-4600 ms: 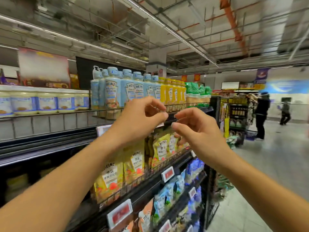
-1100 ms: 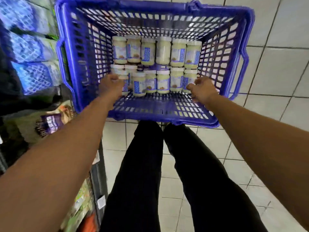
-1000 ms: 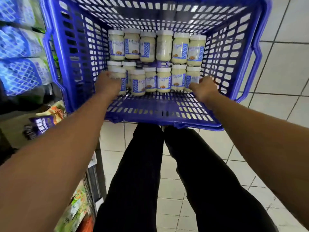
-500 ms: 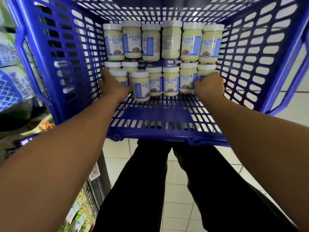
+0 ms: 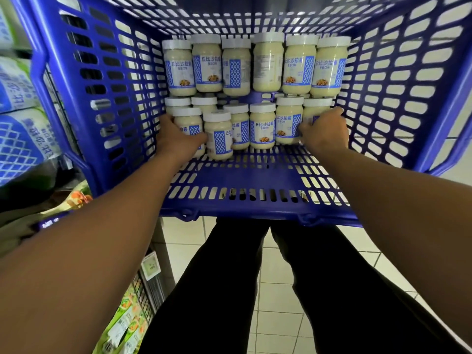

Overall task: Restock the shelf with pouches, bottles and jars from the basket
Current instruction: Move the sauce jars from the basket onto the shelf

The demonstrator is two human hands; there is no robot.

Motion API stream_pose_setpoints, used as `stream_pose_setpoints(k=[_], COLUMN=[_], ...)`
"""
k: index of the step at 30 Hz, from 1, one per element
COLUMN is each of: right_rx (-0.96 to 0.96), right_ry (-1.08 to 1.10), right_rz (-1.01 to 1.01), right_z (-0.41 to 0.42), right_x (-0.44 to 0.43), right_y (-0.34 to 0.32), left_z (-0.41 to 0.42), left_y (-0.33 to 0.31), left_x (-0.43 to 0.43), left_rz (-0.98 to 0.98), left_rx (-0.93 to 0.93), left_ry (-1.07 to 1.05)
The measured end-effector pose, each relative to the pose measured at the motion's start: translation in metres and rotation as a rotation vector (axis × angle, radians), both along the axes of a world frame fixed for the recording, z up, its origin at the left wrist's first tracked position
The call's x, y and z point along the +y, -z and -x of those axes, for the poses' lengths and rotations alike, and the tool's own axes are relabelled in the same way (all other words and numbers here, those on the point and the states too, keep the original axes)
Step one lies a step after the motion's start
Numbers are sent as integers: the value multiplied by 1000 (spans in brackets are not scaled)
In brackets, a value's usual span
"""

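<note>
Now, left hand (image 5: 178, 140): fingers and thumb curled round the front-left jar (image 5: 187, 121), a clear round container with a white screw lid, pale cream filling and a blue-and-white label; the grasp sits low on the body.
Right hand (image 5: 323, 131): wrapped over the front-right jar (image 5: 315, 108) of the same type; only the lid and a strip of the body show above the knuckles.
Arms: bare, extended forward into the basket.
Front row jars (image 5: 261, 126): standing side by side between the two held jars; two more lids sit just behind at the left.
Back row jars (image 5: 268, 65): six, standing, touching, against the far wall.
Blue plastic lattice basket (image 5: 255, 185): holds all jars.
Black trouser legs (image 5: 219, 290): below the basket's near rim.
White tiled floor (image 5: 273, 264): under the legs.
Shelf pouches (image 5: 18, 139): blue-and-white, stacked at left, beside the basket.
White price tag (image 5: 150, 268): on the shelf edge, lower left.
</note>
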State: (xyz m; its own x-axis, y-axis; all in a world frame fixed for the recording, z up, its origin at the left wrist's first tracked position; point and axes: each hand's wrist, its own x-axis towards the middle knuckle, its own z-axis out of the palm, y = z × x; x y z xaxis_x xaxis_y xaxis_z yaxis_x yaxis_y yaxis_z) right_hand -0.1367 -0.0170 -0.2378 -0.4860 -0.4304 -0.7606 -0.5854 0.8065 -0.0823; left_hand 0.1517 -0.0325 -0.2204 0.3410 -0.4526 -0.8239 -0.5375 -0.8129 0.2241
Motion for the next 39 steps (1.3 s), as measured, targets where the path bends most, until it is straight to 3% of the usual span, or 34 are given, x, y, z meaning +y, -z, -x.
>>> stream_pose_setpoints(k=[8, 18, 22, 30, 39], right_rx=[-67, -431, -604, -735, -932], right_ry=[52, 262, 304, 460, 575], right_rz=[67, 70, 111, 221, 377], right_z=[-5, -9, -7, -5, -17], right_x=[1, 4, 1, 9, -3], right_y=[-32, -129, -200, -337, -525], left_z=[-3, 36, 54, 74, 90], left_y=[-26, -104, -159, -314, -493], left_x=[0, 3, 2, 5, -12], left_rz=[7, 21, -2, 23, 164], left_rx=[81, 340, 455, 764, 924], left_ry=[-26, -276, -363, -505, -526])
